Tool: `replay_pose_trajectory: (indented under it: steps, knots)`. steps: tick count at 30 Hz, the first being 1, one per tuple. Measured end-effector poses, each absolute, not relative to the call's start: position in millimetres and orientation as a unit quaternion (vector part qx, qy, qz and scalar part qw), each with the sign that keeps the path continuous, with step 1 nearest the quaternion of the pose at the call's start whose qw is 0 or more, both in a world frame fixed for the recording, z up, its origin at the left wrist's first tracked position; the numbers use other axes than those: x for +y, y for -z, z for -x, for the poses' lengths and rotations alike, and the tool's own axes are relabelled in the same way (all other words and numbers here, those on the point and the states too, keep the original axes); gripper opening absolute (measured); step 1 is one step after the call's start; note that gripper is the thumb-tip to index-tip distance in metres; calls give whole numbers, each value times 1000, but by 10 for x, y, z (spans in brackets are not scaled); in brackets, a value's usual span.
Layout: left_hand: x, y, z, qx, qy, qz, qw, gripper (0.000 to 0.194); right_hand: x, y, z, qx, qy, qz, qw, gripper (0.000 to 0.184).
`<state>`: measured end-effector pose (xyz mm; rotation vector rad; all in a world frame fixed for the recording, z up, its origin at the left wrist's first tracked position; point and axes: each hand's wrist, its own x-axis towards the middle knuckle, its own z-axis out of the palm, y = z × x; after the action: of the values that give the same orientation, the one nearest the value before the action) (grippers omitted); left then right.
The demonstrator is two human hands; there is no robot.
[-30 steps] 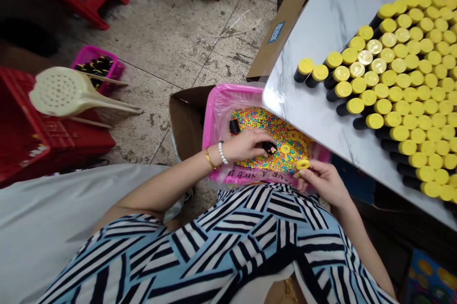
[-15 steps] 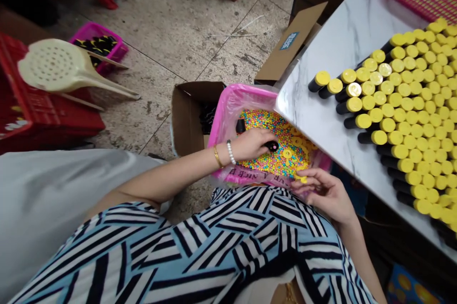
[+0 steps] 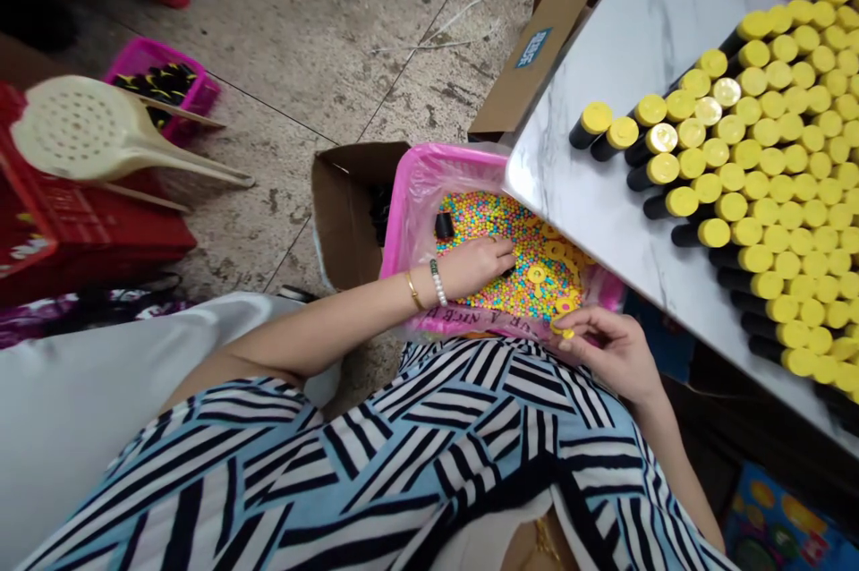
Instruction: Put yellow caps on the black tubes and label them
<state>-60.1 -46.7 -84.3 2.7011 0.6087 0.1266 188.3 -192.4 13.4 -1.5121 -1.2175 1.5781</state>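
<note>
My left hand [image 3: 475, 267], with bracelets at the wrist, reaches into a pink basin [image 3: 391, 231] lined with clear printed plastic. Its fingers are closed round a small black tube [image 3: 508, 271], mostly hidden under them and down among the small coloured beads [image 3: 473, 211]. Another black tube [image 3: 444, 225] lies on the beads at the basin's left side. At the near right rim, my right hand [image 3: 609, 349] pinches a small yellow plastic piece [image 3: 564, 332] between thumb and fingers. Several similar yellow pieces with round heads [image 3: 536, 275] lie on the beads at the right.
A marble-patterned table [image 3: 557, 186] overhangs the basin's right side, bearing many rows of black tubes with yellow caps [image 3: 744, 153]. An open cardboard box [image 3: 345, 222] stands left of the basin. Farther left are a cream strainer [image 3: 73, 128], a red crate [image 3: 134, 226] and a magenta basket [image 3: 201, 97].
My left hand has turned over the black tube, whose bead-filled mouth showed before and is now hidden. My right hand's fingers have drawn closer round the yellow piece. The view has shifted slightly.
</note>
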Motion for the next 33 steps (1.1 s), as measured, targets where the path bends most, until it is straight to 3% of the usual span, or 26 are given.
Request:
replay_pose_trajectory:
  steps: [11, 20, 26, 33]
  knots:
    - [-613, 800, 601, 209, -56, -942, 258, 19, -1990, -261, -1975, -472, -559, 595, 334, 16]
    - [-410, 708, 725, 277, -160, -832, 454, 30, -1980, -237, -2024, -428, -574, 593, 370, 11]
    - [-392, 578, 716, 271, -177, -701, 635, 36, -1837, -199, -2062, -470, -494, 596, 424, 9]
    - [-412, 507, 732, 286, -166, -742, 583, 40, -1744, -175, -1983, -300, -633, 564, 438, 15]
